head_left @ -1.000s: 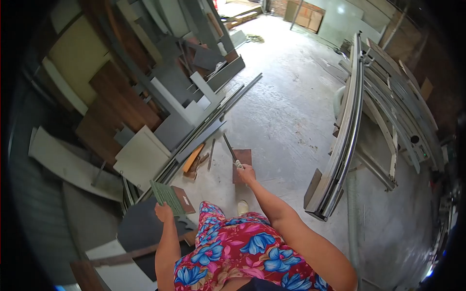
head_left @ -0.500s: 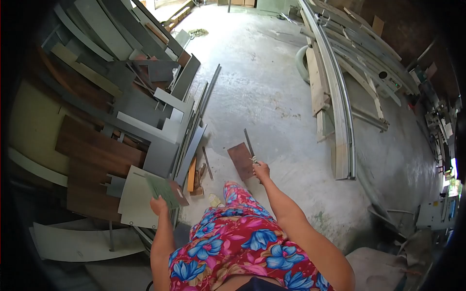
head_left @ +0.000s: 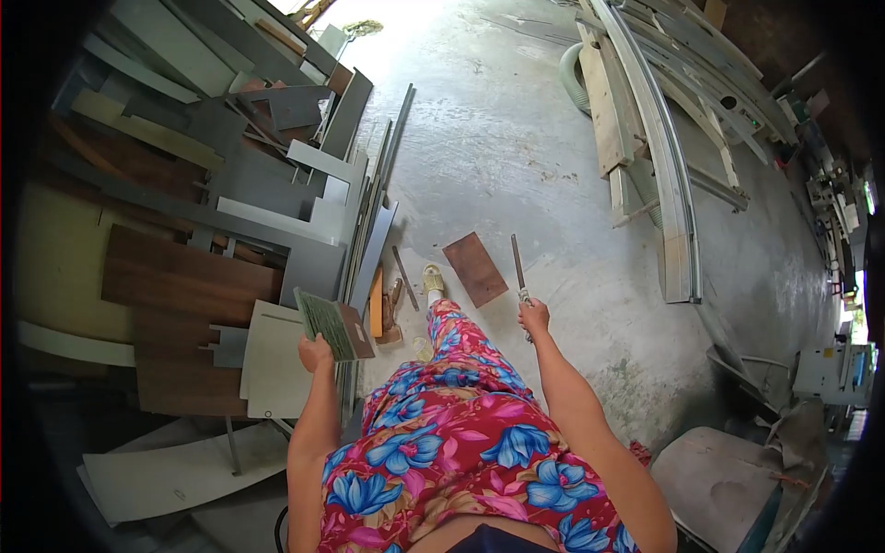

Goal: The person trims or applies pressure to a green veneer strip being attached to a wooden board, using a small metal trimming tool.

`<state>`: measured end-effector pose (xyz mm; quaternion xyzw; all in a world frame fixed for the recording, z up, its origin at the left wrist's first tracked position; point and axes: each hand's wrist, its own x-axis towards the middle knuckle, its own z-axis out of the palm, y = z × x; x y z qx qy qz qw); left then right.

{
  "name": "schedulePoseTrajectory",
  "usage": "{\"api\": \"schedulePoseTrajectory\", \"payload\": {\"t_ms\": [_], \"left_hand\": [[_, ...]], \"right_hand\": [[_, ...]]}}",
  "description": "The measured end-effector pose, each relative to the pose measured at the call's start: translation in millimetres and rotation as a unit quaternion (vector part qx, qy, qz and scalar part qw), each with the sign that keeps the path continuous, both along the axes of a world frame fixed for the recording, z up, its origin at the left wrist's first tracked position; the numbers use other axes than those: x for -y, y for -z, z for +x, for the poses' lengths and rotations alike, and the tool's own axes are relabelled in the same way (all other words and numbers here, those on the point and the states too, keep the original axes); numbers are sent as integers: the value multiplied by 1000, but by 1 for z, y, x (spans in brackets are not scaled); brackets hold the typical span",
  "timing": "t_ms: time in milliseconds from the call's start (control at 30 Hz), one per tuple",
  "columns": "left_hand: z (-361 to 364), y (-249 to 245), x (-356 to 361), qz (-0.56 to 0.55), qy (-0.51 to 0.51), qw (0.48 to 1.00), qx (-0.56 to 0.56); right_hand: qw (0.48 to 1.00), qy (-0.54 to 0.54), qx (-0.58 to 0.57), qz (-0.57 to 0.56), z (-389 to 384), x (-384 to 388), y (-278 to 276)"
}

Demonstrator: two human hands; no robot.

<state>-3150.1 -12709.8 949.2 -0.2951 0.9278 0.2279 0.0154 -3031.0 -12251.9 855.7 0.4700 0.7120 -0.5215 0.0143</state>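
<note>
My left hand [head_left: 315, 352] is closed on the near edge of a small flat board [head_left: 324, 324] with a streaked green face. A brown piece [head_left: 357, 330] sits along the board's right side. In my right hand [head_left: 533, 316] is a long narrow tool [head_left: 518, 262], its thin dark strip pointing forward and its pale metallic part in my fingers. A brown rectangular panel [head_left: 475, 269] lies flat on the concrete floor, between my forward foot [head_left: 433, 279] and the tool.
Stacked boards and offcuts [head_left: 258, 194] fill the left side, their edges close to my left arm. An orange strip [head_left: 376, 302] and a wooden piece [head_left: 392, 318] lie by them. Long metal rails and planks [head_left: 678, 230] stand on the right. A pale flat slab [head_left: 710, 479] sits lower right.
I have stepped forward, and a shoe now shows beyond the trouser hem. My right hand and the tool have moved right, away from the brown panel. The green-faced board has tilted and shifted slightly right.
</note>
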Motion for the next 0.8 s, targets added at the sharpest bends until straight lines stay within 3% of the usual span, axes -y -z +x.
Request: {"api": "schedulePoseTrajectory", "payload": {"t_ms": [233, 300, 400, 467, 567, 667, 800], "left_hand": [[-41, 13, -16, 4, 26, 999, 26], [-58, 23, -18, 25, 45, 999, 17], [-86, 20, -30, 55, 56, 997, 11], [-110, 31, -35, 15, 34, 999, 6], [-150, 24, -49, 42, 61, 997, -4], [-193, 14, -70, 109, 111, 987, -39], [-260, 2, -108, 41, 78, 996, 19]], "right_hand": [[998, -26, 19, 47, -8, -5, 30], [991, -31, -5, 127, -10, -20, 88], [993, -31, 50, 102, -39, -17, 28], [992, -37, 81, 84, -63, -24, 17], [988, -38, 76, 129, -110, -31, 36], [991, -36, 87, 99, -166, -41, 38], [990, -44, 33, 126, -236, -49, 32]]}}
